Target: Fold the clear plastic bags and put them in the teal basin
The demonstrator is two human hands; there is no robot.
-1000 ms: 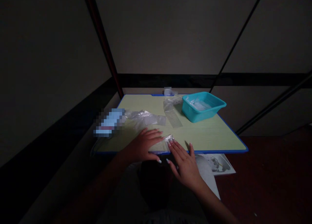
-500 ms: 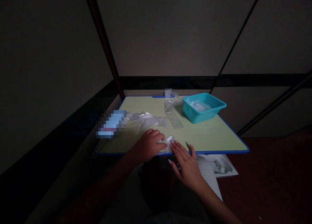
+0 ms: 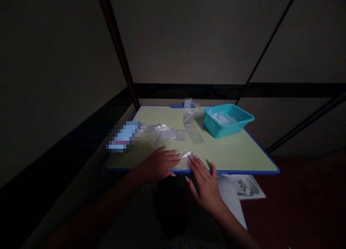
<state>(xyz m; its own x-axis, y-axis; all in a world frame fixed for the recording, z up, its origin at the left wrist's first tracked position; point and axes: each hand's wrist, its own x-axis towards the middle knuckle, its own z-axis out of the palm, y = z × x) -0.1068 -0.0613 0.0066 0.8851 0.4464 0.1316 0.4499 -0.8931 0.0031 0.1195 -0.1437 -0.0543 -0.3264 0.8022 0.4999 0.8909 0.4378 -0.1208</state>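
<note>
A small clear plastic bag (image 3: 184, 160) lies at the near edge of the pale green table (image 3: 232, 153). My left hand (image 3: 158, 165) rests flat on the bag's left part, fingers stretched out. On the bag's right end, the fingertips of my right hand (image 3: 204, 181) press down, fingers straight and apart. Neither hand grips anything.
A teal plastic tub (image 3: 227, 119) with clear bags inside stands at the back right. More clear bags lie mid-table (image 3: 162, 131) and beside the tub (image 3: 192, 124). A blurred bluish object (image 3: 123, 136) sits at the left edge. Printed paper (image 3: 243, 187) lies below the table's near edge.
My left hand curled its fingers over the bag half a second ago and has now flattened out again. My right hand has stayed on the bag's right end.
</note>
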